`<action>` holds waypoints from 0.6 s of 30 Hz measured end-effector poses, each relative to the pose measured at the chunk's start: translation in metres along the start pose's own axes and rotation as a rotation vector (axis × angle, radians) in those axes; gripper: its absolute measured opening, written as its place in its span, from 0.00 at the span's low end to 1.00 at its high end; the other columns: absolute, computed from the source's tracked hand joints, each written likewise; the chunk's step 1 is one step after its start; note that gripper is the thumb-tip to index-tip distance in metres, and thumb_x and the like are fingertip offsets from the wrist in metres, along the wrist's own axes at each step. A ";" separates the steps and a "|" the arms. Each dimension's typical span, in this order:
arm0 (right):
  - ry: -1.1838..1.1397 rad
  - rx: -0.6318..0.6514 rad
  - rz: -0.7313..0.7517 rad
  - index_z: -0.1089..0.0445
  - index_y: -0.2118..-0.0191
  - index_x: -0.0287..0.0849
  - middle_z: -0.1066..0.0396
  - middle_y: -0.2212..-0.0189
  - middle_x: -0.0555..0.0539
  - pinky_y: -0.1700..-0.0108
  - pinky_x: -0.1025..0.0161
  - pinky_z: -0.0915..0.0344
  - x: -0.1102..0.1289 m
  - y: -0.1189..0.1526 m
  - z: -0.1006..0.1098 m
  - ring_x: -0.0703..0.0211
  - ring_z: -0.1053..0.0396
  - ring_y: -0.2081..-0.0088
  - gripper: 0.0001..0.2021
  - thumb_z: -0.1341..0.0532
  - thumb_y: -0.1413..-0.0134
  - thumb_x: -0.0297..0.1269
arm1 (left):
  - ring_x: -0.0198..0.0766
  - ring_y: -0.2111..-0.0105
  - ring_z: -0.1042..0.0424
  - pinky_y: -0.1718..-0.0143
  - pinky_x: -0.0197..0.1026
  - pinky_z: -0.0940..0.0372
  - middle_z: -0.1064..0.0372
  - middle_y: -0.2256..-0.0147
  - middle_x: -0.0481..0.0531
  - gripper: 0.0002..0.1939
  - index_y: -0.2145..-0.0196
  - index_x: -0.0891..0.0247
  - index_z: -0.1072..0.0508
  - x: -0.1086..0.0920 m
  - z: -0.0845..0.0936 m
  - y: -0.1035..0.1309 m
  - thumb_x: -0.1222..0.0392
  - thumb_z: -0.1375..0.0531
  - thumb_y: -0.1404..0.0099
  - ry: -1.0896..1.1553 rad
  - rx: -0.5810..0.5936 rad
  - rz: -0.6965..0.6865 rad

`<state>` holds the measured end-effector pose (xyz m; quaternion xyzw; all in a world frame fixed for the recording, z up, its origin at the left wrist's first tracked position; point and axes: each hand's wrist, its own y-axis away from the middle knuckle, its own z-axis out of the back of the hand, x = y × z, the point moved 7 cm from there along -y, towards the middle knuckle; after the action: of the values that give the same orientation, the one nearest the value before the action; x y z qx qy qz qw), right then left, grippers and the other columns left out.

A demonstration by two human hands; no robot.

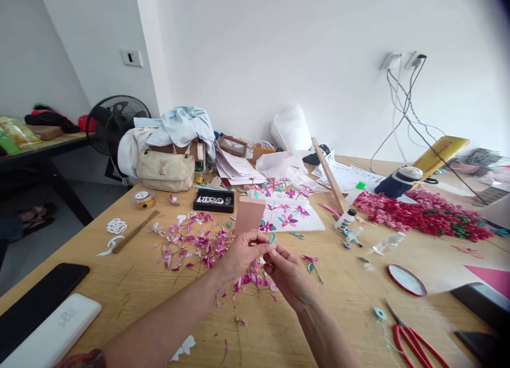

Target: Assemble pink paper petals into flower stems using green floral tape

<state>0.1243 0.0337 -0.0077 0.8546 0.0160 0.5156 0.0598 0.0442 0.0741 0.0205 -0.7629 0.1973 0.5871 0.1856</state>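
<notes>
My left hand and my right hand meet above the middle of the table, fingertips pinched together. A small teal leaf-shaped piece sticks up from between the fingertips of both hands; its lower end is hidden by them. Below and to the left lie many loose pink and purple petals on thin stems. Just behind my left hand stands a pinkish-brown card. Right of my hands rests a single purple flower on a dark stem, with a small teal-edged ring beside it.
Finished-looking purple and teal flowers lie on a white sheet behind. Red-handled scissors, a teal thread spool, a round red-rimmed dish and a small bottle are on the right. A white power bank sits front left.
</notes>
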 end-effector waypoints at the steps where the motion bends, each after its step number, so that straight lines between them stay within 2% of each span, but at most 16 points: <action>1: 0.008 0.007 0.003 0.35 0.77 0.40 0.46 0.79 0.53 0.74 0.69 0.50 -0.001 -0.001 -0.002 0.67 0.50 0.76 0.13 0.34 0.63 0.43 | 0.31 0.74 0.41 0.69 0.34 0.44 0.40 0.77 0.45 0.12 0.77 0.67 0.31 0.001 0.001 0.000 0.55 0.36 0.53 0.024 -0.016 0.013; 6: 0.087 -0.004 0.066 0.34 0.76 0.40 0.43 0.79 0.53 0.73 0.69 0.49 0.002 -0.004 -0.007 0.67 0.49 0.76 0.12 0.34 0.62 0.43 | 0.30 0.74 0.43 0.70 0.33 0.46 0.42 0.78 0.45 0.09 0.78 0.67 0.33 -0.010 0.008 0.001 0.58 0.38 0.51 0.014 -0.094 -0.041; 11: 0.078 0.000 0.109 0.35 0.77 0.41 0.44 0.81 0.54 0.75 0.69 0.51 0.003 -0.004 -0.015 0.67 0.50 0.78 0.11 0.34 0.62 0.42 | 0.30 0.74 0.45 0.70 0.33 0.46 0.43 0.78 0.45 0.09 0.77 0.65 0.34 -0.018 0.013 0.003 0.57 0.40 0.48 -0.010 -0.151 -0.133; 15: 0.005 0.027 0.089 0.37 0.78 0.42 0.43 0.81 0.54 0.75 0.68 0.51 -0.005 -0.003 -0.022 0.67 0.49 0.78 0.12 0.34 0.63 0.41 | 0.31 0.72 0.42 0.68 0.33 0.45 0.42 0.76 0.45 0.10 0.77 0.65 0.35 -0.023 0.017 0.005 0.56 0.40 0.47 -0.005 -0.196 -0.214; 18: 0.011 0.024 0.084 0.37 0.78 0.42 0.44 0.82 0.55 0.76 0.68 0.52 -0.009 -0.003 -0.021 0.68 0.50 0.79 0.12 0.34 0.63 0.41 | 0.32 0.71 0.39 0.65 0.35 0.43 0.38 0.75 0.46 0.08 0.76 0.64 0.35 -0.032 0.016 0.007 0.57 0.41 0.45 0.042 -0.178 -0.251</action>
<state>0.1019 0.0379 -0.0063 0.8524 -0.0133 0.5220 0.0277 0.0195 0.0788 0.0466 -0.8071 0.0516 0.5583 0.1849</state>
